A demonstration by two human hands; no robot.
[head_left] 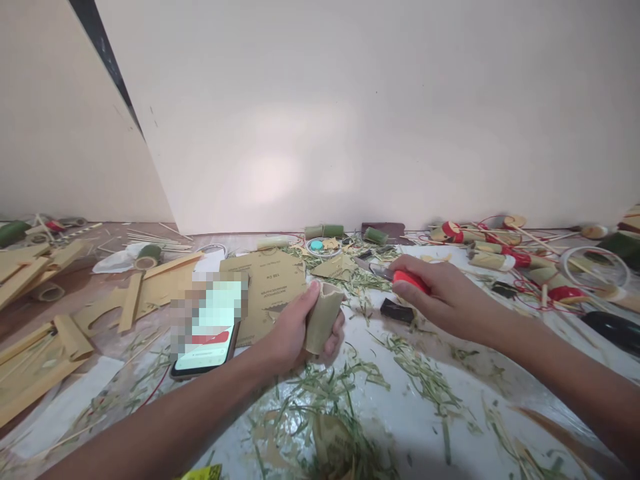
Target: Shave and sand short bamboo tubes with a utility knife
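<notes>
My left hand [305, 327] is wrapped round a short pale-green bamboo tube [323, 320], held nearly upright with its rough, uneven rim at the top. To the right, my right hand [435, 293] grips the red handle [410, 280] of a knife, whose blade points left, away from the tube. A small black piece [397, 311] lies on the white sheet just below the knife. Brown sandpaper [263, 287] with printed text lies behind my left hand.
A phone [210, 333] with a lit screen lies left of the tube. Green shavings [425, 373] cover much of the white sheet. Bamboo pieces with red string [520, 257] are heaped at the right, cut yellowish boards [130, 300] at the left. A pale wall [350, 120] stands behind.
</notes>
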